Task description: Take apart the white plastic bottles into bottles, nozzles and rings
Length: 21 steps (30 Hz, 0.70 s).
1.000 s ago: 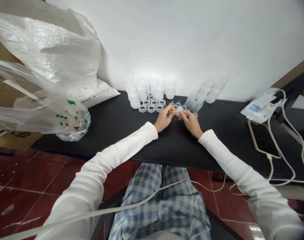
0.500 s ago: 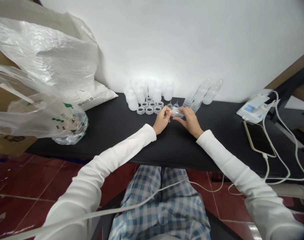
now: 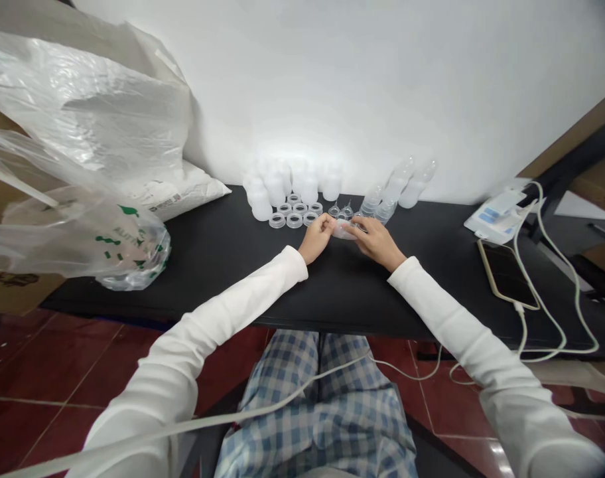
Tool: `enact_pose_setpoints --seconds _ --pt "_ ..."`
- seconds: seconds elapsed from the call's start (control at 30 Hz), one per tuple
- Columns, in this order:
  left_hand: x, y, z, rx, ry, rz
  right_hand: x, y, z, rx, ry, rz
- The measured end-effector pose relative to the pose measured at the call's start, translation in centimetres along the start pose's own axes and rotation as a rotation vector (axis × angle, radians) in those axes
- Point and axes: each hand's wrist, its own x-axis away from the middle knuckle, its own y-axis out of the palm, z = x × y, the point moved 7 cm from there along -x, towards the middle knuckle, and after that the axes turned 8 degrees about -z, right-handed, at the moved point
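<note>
You sat at a black table (image 3: 223, 279) above a red tile floor (image 3: 73, 358), your blue plaid trousers (image 3: 312, 411) in the lower middle of the frame and a large plastic bag (image 3: 83, 99) slumped at the upper left. At the right lay a phone (image 3: 506, 275) beside a white cable (image 3: 576, 299). Frosted plastic bottles (image 3: 277, 189) stood grouped at the top centre, with plastic collar rings (image 3: 293, 221) before them, and clear plastic bottles (image 3: 399, 179) leaned to their right. Since the last view, your hands had drawn closer together, and the gap between them had nearly closed. Your right hand (image 3: 377, 242) was pinched shut on a clear plastic piece (image 3: 343, 230), its fingertips pressing the piece from the right. Your left hand (image 3: 316, 238) was curled closed just beside it, but its fingers hid the contact, so I cannot tell whether it gripped the piece too. The piece lay between your hands, just in front of two small clear cones (image 3: 346, 211).
</note>
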Motion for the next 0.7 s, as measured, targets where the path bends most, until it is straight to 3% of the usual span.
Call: enact_pose_setpoints --seconds 0.2,0.37,0.53,0.7 --pt "0.6 0.1 0.7 -0.058 0.076 0.005 -0.3 -0.1 0.0 -0.191 0.139 0.014" --pt "0.6 0.6 0.6 -0.028 0.058 -0.015 0.1 1.0 0.9 -0.333 0.289 0.005" --pt "0.5 0.2 0.3 -0.009 -0.014 0.054 -0.3 1.1 0.4 -0.289 0.197 0.048" --pt "0.5 0.2 0.7 0.002 0.000 0.071 -0.8 0.7 -0.4 -0.151 0.127 0.022"
